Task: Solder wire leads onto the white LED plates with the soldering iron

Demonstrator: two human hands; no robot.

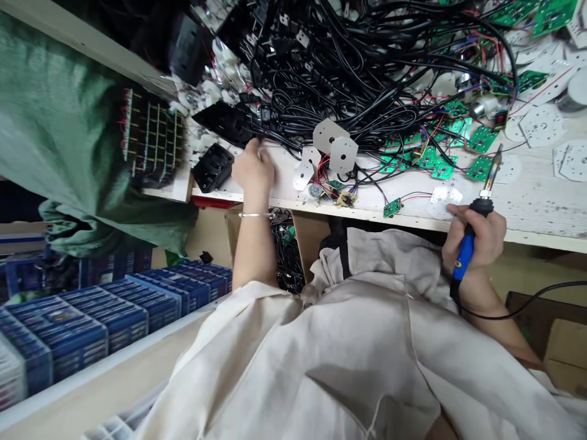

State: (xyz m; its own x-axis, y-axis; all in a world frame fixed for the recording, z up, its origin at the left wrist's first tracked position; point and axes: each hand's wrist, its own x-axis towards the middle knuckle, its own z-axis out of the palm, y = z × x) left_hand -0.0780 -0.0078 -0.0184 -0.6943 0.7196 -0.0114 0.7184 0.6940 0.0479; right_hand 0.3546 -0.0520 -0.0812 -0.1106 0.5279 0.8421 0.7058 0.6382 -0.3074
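Left hand [254, 172], silver bangle [255, 214] on the wrist, sits at the edge of the worn white-painted wooden tabletop [541, 198], just beside a black plastic plug housing [213, 167]. Its fingers [260, 156] are curled against a mass of tangled black power cables [367, 79]; can't tell if they're actually gripping a cable. Right hand [473, 239] is clenched around a blue-and-black soldering iron [466, 250], held upright in the image, metal tip near a green square circuit board [479, 169], not clearly touching it. The iron's thin black cord [513, 313] trails off to the right. Between the hands, on the tabletop: a small green circuit board with red wires [392, 208], a white perforated round plate [440, 203], and pale angular metal plates [330, 137]. More green boards lie scattered among the cables. Beige smock [321, 348] covers the person's torso. Stacked blue plastic crates [77, 330] sit at lower left, below a hanging green cloth [59, 134].
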